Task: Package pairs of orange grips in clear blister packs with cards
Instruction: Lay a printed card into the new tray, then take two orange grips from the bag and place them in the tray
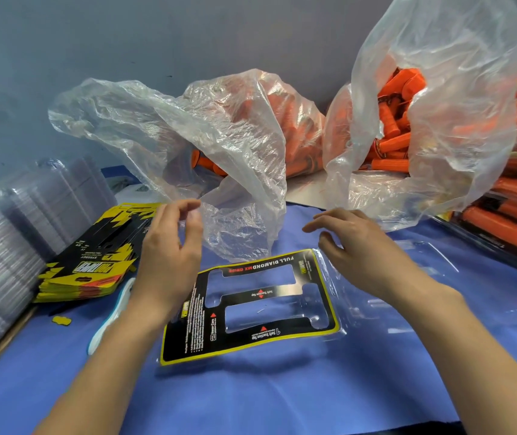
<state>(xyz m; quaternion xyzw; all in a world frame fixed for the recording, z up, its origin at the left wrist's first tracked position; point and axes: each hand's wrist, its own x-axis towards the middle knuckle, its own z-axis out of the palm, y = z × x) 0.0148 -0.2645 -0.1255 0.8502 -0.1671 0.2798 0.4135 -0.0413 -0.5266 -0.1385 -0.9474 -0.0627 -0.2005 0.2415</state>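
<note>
1. Two bags [439, 120] of orange grips [392, 142] sit beyond our hands; the left bag [235, 127] opens nearest our left hand [169, 246].
2. The blister pack [376, 309], card [188, 324] inside, lies between our wrists, slots crosswise.
3. Left hand and right hand [354, 243] hover loosely curled, empty.

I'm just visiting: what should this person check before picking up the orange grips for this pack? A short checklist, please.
1. Is the card in the blister pack? Ok, it lies in the pack's left half.
2. Are the card's two cut-outs empty? Ok.
3. Are both hands free? Ok, the left hand and right hand hover, holding nothing.
4. Are the orange grips reachable? Ok, the right bag gapes open with grips showing.
5. Is the middle bag clear of the card? Cannot tell, its edge droops close to the card's top edge.
</note>
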